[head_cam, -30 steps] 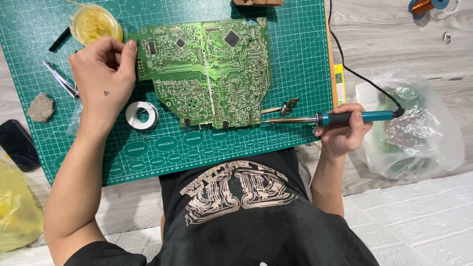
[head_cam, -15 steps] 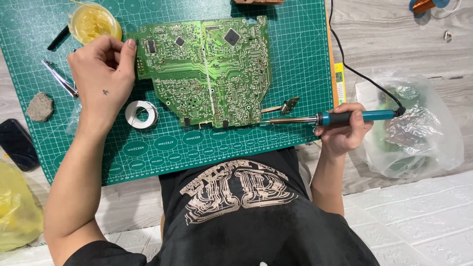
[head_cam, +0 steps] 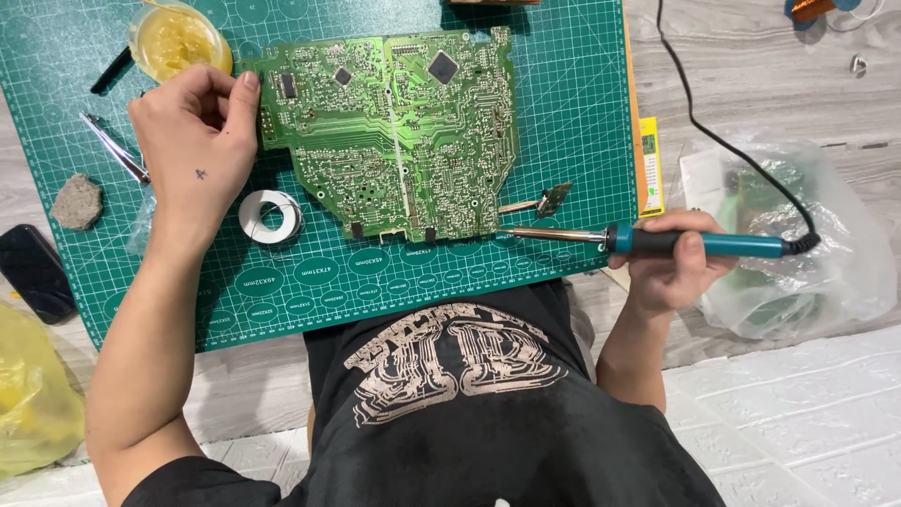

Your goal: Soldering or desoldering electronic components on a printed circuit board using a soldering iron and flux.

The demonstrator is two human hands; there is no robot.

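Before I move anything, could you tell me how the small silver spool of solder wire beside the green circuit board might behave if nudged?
The small silver spool of solder wire lies flat on the green cutting mat, so it would probably slide rather than roll. It looks compact and likely heavy for its size. Its loose wire end might snag on the green circuit board close beside it.

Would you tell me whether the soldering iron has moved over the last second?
No. The soldering iron lies as before, its tip just off the circuit board's lower right corner, gripped by the right hand.
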